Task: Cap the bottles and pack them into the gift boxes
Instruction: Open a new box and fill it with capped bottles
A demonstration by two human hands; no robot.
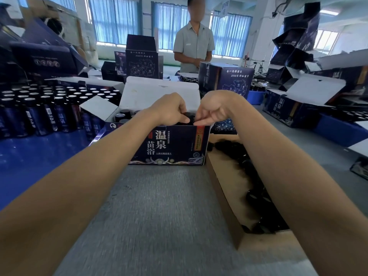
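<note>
Both hands together over the near wall of the open gift box (pixel 169 144). Left hand (pixel 170 110) curled, thumb and fingers closed round a dark cap (pixel 189 117). Right hand (pixel 212 111) curled too, forefinger and thumb pinching the same cap from the other side. No sight of the bottle beneath, hidden by fingers and box wall, so cannot tell whether the cap sits on a thread or only rests on the neck.

Reads as the capping step, done in place inside the box rather than out on the table. Next move probably calls for a steady hold with one hand and a twist or press with the other, kept square to the neck until the cap seats. Then a reach for a fresh cap.

Farther in, toward the box's left side, a few more bottle tops (pixel 121 116). Behind them the white lid flap (pixel 159 90), standing up. Just right of the box, a brown cardboard tray (pixel 223 196) of loose caps (pixel 253 196), partly covered by the right forearm. Left, on the blue table (pixel 29 156), rows of upright bottles (pixel 49 108) with pale tops — plenty left to do, by the look of it. Under the forearms, a grey mat (pixel 159 216). Across the table, a person in a pale shirt (pixel 194 44), with other boxes (pixel 225 80) around.
</note>
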